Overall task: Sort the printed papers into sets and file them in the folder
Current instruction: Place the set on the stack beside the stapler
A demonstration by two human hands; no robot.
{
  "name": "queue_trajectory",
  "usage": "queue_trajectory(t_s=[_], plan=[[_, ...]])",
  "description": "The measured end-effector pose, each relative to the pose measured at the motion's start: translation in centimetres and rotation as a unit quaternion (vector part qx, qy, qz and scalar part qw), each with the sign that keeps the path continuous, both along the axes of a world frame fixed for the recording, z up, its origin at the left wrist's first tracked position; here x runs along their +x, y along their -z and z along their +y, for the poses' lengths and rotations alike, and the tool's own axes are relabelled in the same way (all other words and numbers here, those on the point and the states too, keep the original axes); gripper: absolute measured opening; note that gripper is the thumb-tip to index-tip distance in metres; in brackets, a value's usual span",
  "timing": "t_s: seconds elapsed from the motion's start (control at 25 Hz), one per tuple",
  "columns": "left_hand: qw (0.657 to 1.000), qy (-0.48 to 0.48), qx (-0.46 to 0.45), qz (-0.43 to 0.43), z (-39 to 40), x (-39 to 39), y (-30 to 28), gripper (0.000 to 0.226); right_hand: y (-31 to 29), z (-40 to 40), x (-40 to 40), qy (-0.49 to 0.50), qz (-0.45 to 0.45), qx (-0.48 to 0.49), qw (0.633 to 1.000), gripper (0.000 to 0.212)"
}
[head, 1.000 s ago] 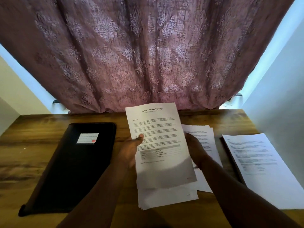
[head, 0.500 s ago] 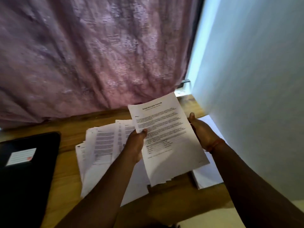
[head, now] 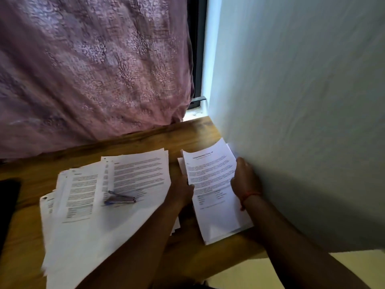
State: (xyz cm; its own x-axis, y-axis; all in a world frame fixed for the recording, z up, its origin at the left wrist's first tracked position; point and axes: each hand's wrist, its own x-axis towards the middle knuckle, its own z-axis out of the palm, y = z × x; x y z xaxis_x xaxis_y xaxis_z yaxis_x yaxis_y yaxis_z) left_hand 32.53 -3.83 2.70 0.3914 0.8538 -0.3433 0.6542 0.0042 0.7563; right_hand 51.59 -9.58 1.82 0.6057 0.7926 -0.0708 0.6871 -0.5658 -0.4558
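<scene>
In the head view, both hands sit at the lower right of centre, on either side of a printed sheet (head: 210,180) that tops a small stack of papers (head: 225,228) lying on the wooden surface (head: 187,132) against the pale wall (head: 302,101). The left hand (head: 181,190) holds the sheet's left edge with its thumb on the paper; the right hand (head: 245,180) rests curled on the right edge, a red thread (head: 249,198) round its wrist. Left of centre a larger fanned pile of printed papers (head: 93,215) spreads over the surface, with a stapler (head: 119,199) lying on top. At the far left edge of the frame a dark folder (head: 8,205) shows only in part. A patterned mauve curtain (head: 93,65) fills the upper left.
</scene>
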Motion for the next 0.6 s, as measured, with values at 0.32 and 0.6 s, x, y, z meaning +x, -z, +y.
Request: queue_trajectory(t_s=[0.32, 0.6], plan=[[0.969, 0.085, 0.075, 0.218, 0.5, -0.3, 2.2, 0.036, 1.6, -0.6, -2.2, -0.034, -0.160, -0.035, 0.986, 0.051], [0.935, 0.013, 0.281, 0.216, 1.7, -7.1, 1.9, 0.024, 0.2, 1.6, -13.1, -0.225, -0.042, 0.117, 0.966, 0.037]])
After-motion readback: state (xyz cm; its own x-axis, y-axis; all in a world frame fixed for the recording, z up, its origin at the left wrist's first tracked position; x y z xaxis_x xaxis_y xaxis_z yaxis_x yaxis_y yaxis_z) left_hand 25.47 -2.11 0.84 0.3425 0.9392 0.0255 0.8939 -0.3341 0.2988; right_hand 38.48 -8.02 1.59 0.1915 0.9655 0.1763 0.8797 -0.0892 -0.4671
